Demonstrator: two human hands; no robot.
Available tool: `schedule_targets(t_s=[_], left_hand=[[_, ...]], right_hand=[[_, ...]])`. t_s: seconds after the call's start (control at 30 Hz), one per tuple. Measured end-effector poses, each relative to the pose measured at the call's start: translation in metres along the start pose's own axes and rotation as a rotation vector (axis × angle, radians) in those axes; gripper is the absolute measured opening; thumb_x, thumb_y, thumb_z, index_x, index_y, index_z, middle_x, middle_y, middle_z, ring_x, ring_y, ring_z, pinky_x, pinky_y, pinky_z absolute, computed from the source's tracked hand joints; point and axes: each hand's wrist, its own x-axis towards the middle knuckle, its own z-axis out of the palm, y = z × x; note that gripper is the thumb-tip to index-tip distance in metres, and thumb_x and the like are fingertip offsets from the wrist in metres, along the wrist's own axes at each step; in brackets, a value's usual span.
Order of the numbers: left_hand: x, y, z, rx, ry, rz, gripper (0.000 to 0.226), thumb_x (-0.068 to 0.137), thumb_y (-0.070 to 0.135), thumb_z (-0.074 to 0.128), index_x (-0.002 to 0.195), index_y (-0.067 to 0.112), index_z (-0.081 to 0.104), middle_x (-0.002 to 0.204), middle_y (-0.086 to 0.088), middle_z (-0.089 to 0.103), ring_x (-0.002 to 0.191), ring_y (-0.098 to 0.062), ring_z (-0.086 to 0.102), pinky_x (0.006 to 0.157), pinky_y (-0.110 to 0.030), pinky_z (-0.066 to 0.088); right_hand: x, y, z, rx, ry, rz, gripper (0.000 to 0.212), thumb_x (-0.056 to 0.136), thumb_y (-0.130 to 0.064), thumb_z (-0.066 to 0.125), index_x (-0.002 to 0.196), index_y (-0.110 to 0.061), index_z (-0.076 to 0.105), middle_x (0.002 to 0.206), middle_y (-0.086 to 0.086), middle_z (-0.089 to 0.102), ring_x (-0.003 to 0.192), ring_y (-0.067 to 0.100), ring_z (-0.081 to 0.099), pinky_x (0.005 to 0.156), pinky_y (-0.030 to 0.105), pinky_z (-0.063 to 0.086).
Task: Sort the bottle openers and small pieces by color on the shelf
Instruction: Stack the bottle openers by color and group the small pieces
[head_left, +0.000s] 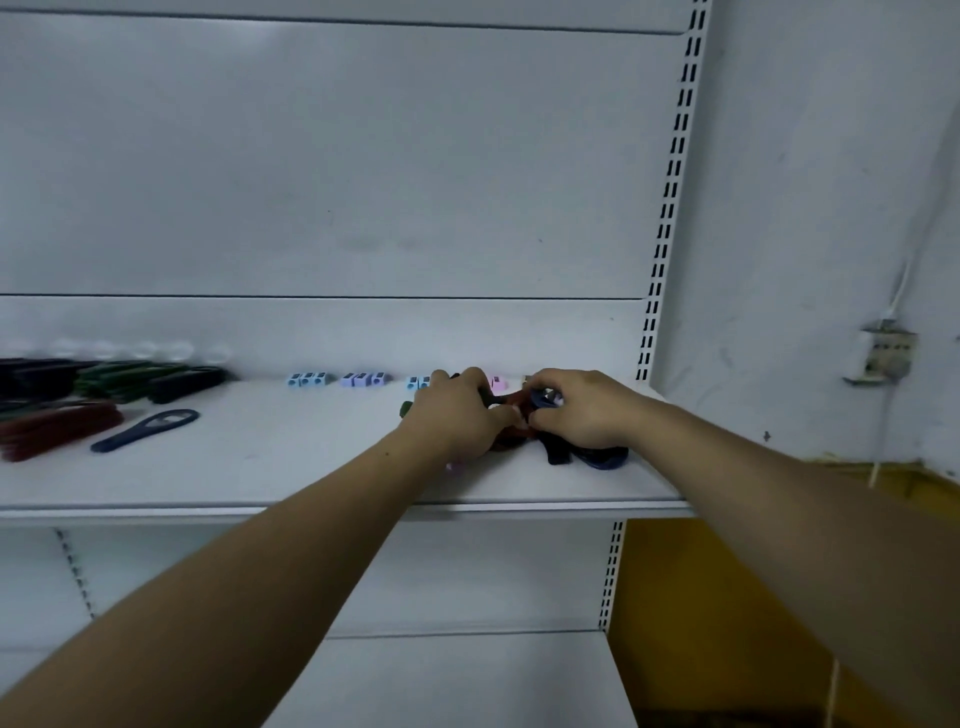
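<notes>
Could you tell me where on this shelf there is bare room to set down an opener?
The shelf is bare between the blue opener and the left hand, in front of the small pieces along the back. It is crowded at the far-left stacks and at the pile under that hand and the right hand.

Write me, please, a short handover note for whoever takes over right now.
Left hand: fingers curled into the mixed pile of plastic bottle openers; its hold is hidden.
Right hand: pinches a dark blue plastic opener in that pile.
Done: sorted opener stacks and one navy flat opener at the left of the white metal shelf; pastel small blocks along the back.
Left: sort the pile.
</notes>
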Motion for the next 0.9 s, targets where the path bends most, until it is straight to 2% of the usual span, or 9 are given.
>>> schedule_targets(t_s=[0.1, 0.2, 0.33, 0.43, 0.5, 0.63, 0.73, 0.8, 0.9], left_hand=[[0.002, -0.002, 0.004, 0.006, 0.024, -0.018, 0.038, 0.087, 0.054, 0.052, 0.11, 0.024, 0.053, 0.116, -0.011, 0.049, 0.108, -0.031, 0.049, 0.091, -0.041, 0.045], [0.003, -0.003, 0.005, -0.032, -0.008, -0.049, 0.031, 0.081, 0.059, 0.049, 0.093, 0.03, 0.053, 0.101, -0.005, 0.059, 0.093, -0.029, 0.057, 0.085, -0.047, 0.051], [0.001, -0.002, 0.003, -0.087, -0.037, -0.053, 0.025, 0.085, 0.05, 0.048, 0.095, 0.028, 0.056, 0.084, 0.0, 0.062, 0.069, -0.026, 0.065, 0.082, -0.049, 0.053], [-0.001, -0.002, 0.0, -0.08, -0.042, -0.033, 0.023, 0.09, 0.043, 0.044, 0.098, 0.026, 0.057, 0.084, -0.001, 0.062, 0.07, -0.026, 0.063, 0.083, -0.047, 0.053], [-0.002, -0.003, -0.003, -0.114, -0.044, -0.021, 0.023, 0.094, 0.032, 0.037, 0.097, 0.023, 0.058, 0.085, -0.004, 0.063, 0.065, -0.027, 0.061, 0.072, -0.037, 0.055], [-0.004, -0.006, -0.01, -0.23, -0.064, -0.012, 0.036, 0.094, 0.012, 0.03, 0.111, 0.015, 0.062, 0.094, -0.014, 0.065, 0.05, -0.032, 0.055, 0.043, -0.022, 0.043], [-0.004, -0.014, -0.012, -0.316, -0.064, -0.025, 0.039, 0.095, 0.009, 0.032, 0.116, 0.021, 0.062, 0.078, -0.006, 0.057, 0.041, -0.027, 0.045, 0.036, -0.019, 0.038], [-0.003, -0.02, -0.013, -0.386, -0.047, -0.031, 0.031, 0.095, 0.011, 0.038, 0.111, 0.021, 0.064, 0.082, -0.007, 0.06, 0.049, -0.027, 0.048, 0.038, -0.023, 0.041], [0.001, -0.025, -0.014, -0.465, -0.032, -0.032, 0.019, 0.093, 0.011, 0.052, 0.1, 0.023, 0.065, 0.097, -0.013, 0.068, 0.071, -0.028, 0.055, 0.055, -0.03, 0.048]], right_hand=[[-0.004, -0.001, 0.005, -0.054, 0.016, -0.055, 0.036, 0.088, -0.047, 0.054, 0.121, -0.035, 0.057, 0.117, -0.002, 0.057, 0.101, 0.019, 0.054, 0.089, 0.035, 0.047], [-0.006, 0.001, 0.008, -0.11, 0.006, -0.082, 0.032, 0.092, -0.046, 0.049, 0.119, -0.032, 0.059, 0.112, -0.002, 0.059, 0.096, 0.017, 0.053, 0.084, 0.034, 0.047], [-0.006, 0.004, 0.007, -0.115, 0.016, -0.046, 0.034, 0.091, -0.049, 0.049, 0.12, -0.033, 0.058, 0.112, -0.006, 0.057, 0.104, 0.018, 0.053, 0.091, 0.035, 0.045], [-0.009, 0.006, 0.008, -0.069, 0.049, -0.014, 0.04, 0.09, -0.052, 0.051, 0.123, -0.032, 0.058, 0.117, -0.005, 0.059, 0.109, 0.018, 0.054, 0.096, 0.035, 0.044], [-0.009, 0.007, 0.009, -0.039, 0.074, 0.004, 0.039, 0.09, -0.054, 0.05, 0.121, -0.032, 0.059, 0.121, -0.005, 0.058, 0.112, 0.019, 0.053, 0.098, 0.036, 0.043], [-0.01, 0.007, 0.007, -0.057, 0.102, 0.007, 0.028, 0.095, -0.045, 0.044, 0.108, -0.031, 0.064, 0.118, -0.005, 0.061, 0.107, 0.021, 0.053, 0.096, 0.038, 0.043], [-0.008, 0.007, 0.003, -0.057, 0.15, 0.014, 0.03, 0.099, -0.035, 0.041, 0.111, -0.024, 0.066, 0.116, -0.001, 0.064, 0.103, 0.023, 0.055, 0.093, 0.037, 0.044], [-0.007, 0.008, 0.0, -0.045, 0.197, 0.005, 0.028, 0.099, -0.028, 0.043, 0.115, -0.023, 0.066, 0.118, 0.001, 0.063, 0.103, 0.022, 0.056, 0.091, 0.035, 0.046], [-0.005, 0.011, -0.004, -0.088, 0.218, 0.0, 0.03, 0.099, -0.024, 0.042, 0.125, -0.027, 0.057, 0.119, 0.004, 0.063, 0.101, 0.023, 0.057, 0.086, 0.034, 0.047]])
